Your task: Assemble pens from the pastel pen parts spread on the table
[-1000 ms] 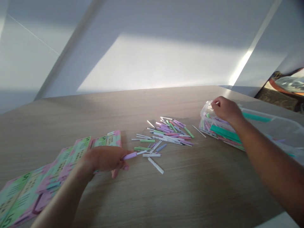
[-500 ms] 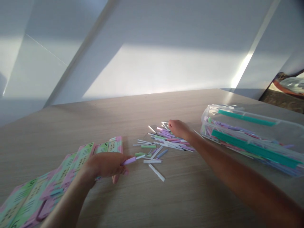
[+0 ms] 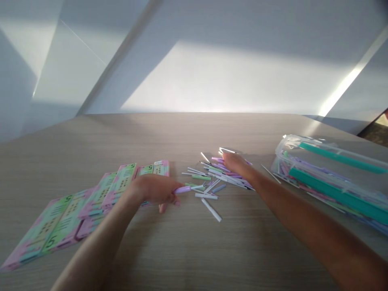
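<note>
Pale wall [image 3: 230, 76] filling the top of the view, above a long wood-grain bench [image 3: 242, 246]. At far right on the bench, a clear plastic box [image 3: 306, 141] packed with teal strips [image 3: 336, 198] and pastel sticks. Toward the left, overlapping pink-and-green paper cards [image 3: 69, 222] printed with a "5", lying flat. Between box and cards, a loose heap of thin pastel and white sticks [image 3: 212, 173]. Right hand [image 3: 238, 163] palm down on the heap, fingers close together, any grip on the sticks impossible to tell. Left hand [image 3: 154, 190] just off the heap's near edge, above the cards' end, fingers curled and clamped on a lilac stick [image 3: 182, 189]. One white stick [image 3: 211, 209] lying slightly apart from the heap.
</note>
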`<state>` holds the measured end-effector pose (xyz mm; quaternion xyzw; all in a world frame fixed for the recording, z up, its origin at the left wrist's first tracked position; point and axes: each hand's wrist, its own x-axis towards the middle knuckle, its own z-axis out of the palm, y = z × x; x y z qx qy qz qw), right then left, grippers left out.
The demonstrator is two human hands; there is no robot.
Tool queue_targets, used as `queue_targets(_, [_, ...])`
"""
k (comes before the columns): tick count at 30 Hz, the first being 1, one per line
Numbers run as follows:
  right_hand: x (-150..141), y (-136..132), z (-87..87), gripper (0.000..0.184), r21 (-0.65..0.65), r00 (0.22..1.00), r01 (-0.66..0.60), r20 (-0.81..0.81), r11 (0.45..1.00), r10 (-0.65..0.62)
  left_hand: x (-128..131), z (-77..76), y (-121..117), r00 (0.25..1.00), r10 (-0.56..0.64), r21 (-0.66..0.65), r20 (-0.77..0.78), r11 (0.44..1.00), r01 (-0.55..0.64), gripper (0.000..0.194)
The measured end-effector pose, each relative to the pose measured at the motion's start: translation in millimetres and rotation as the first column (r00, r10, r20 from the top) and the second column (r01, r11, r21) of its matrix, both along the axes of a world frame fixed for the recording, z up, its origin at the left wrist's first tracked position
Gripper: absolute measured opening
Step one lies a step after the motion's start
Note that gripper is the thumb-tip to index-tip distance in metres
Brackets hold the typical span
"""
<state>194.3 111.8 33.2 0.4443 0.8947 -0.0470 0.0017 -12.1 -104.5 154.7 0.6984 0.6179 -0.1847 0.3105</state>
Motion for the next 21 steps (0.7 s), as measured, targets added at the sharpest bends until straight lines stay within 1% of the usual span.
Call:
queue_targets(3, [0.0, 0.7, 0.0, 0.027, 0.010, 0.999, 0.025, -0.023, 1.000, -0.025, 2.4, -1.0, -0.1, 1.000, -0.005, -0.015, 0.011, 1.000, 0.005, 0.033])
queue_targets(7, [5.3, -5.1, 4.6, 0.024, 0.025, 0.994, 0.034, -0.104, 0.999, -0.031, 4.5, -0.3, -0.1, 1.000, 0.015, -0.056, 0.017, 0.998, -0.014, 0.028])
queue_targets(9, [11.0, -17.4, 10.2, 0.026, 0.042, 0.987, 0.027, -0.161, 0.999, -0.020, 4.6, 0.1, 0.2, 1.000, 0.010, -0.062, 0.024, 0.998, -0.008, 0.027])
queue_targets(11, [19.3, -38.9, 17.6, 0.027, 0.065, 0.968, -0.005, -0.250, 0.998, 0.021, 4.2, -0.7, 1.2, 1.000, -0.001, -0.059, 0.030, 0.998, 0.003, 0.027])
queue_targets(13, [30.3, -67.7, 26.1, 0.022, 0.104, 0.878, -0.096, -0.460, 0.990, 0.134, 3.7, -2.6, 2.6, 0.999, -0.011, -0.059, 0.036, 0.998, 0.013, 0.026])
queue_targets(15, [42.4, -98.0, 34.2, 0.019, 0.095, 0.793, -0.239, -0.556, 0.966, 0.251, 3.6, -5.1, 4.4, 0.999, -0.014, -0.057, 0.032, 0.998, 0.016, 0.026])
queue_targets(18, [57.7, -131.9, 42.2, 0.020, 0.097, 0.688, -0.360, -0.644, 0.928, 0.334, 4.6, -8.9, 6.9, 1.000, -0.022, -0.062, 0.010, 0.998, 0.023, 0.022])
queue_targets(21, [64.4, -145.1, 44.1, 0.020, 0.122, 0.647, -0.397, -0.666, 0.909, 0.372, 5.4, -11.3, 8.5, 0.999, -0.041, -0.081, 0.024, 0.996, 0.043, 0.017])
